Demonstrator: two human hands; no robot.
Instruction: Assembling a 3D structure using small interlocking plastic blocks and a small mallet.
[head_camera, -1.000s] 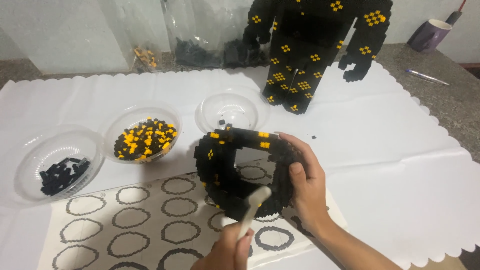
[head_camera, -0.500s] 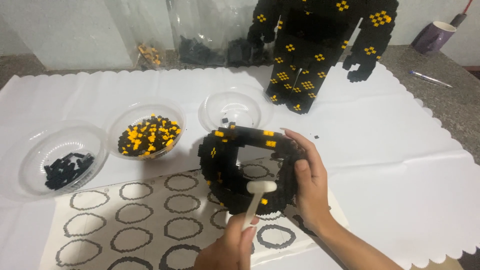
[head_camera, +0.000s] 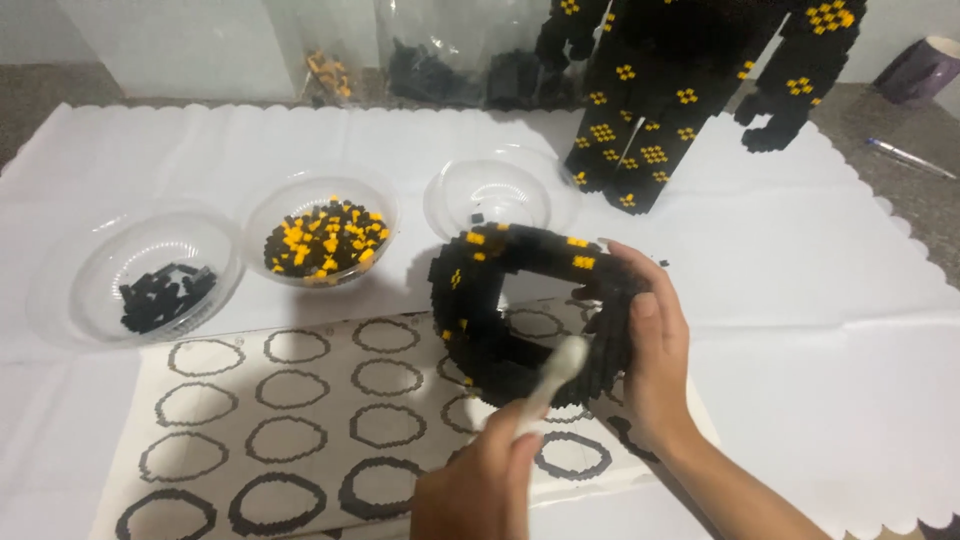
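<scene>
- Far left: a clear plastic bowl (head_camera: 150, 275) sits on the white table cover (head_camera: 820, 300); I see a small heap of black bricks (head_camera: 160, 297) inside it.
- Just right of it: a second clear bowl (head_camera: 320, 225) holding mixed black and yellow bricks (head_camera: 322, 238).
- Below both bowls: a printed sheet of ring outlines (head_camera: 270, 420) lying flat on the cover.
- Lower centre: my left hand (head_camera: 480, 485), fingers curled tight around a white tool (head_camera: 552, 378) whose rounded tip rests against the lower inner edge of the ring.
- Centre: the black brick ring (head_camera: 520, 310), flecked with yellow, held upright above the sheet, just in front of a third, nearly empty clear bowl (head_camera: 500, 190).
- Right of centre: my right hand (head_camera: 655, 350), fingers wrapped over the ring's right side and clasping it; thumb hidden behind the bricks.
- Upper right: a tall black brick figure (head_camera: 690, 90) with yellow patches stands on the cover, well apart from the ring.
- Far right: a purple cup (head_camera: 925, 68) and a pen (head_camera: 910, 158) on the bare tabletop.
</scene>
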